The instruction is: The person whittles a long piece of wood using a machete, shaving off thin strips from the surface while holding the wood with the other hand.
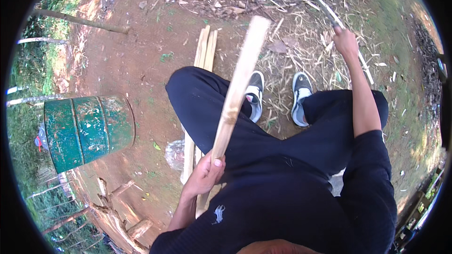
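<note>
My left hand (pixel 206 174) is closed round the lower end of a long, flat bamboo slat (pixel 240 80). The slat slants up and away over my left thigh, with a node ring partway along. Out beyond my right knee, my right hand (pixel 346 44) grips the dark handle of a long-bladed knife, seemingly a machete (pixel 324 7). Its narrow blade points forward and a little left, apart from the slat. More pale slats (pixel 205 49) lie together on the ground beside my left leg; their middle is hidden under it.
A scuffed green metal drum (pixel 89 129) stands at the left. Rough branches (pixel 120 216) are at the lower left, and a thin trunk (pixel 84 21) juts in at the upper left. Shavings (pixel 292 61) litter the dirt around my shoes (pixel 301 96). A thin pale strip (pixel 365 68) lies by my right forearm.
</note>
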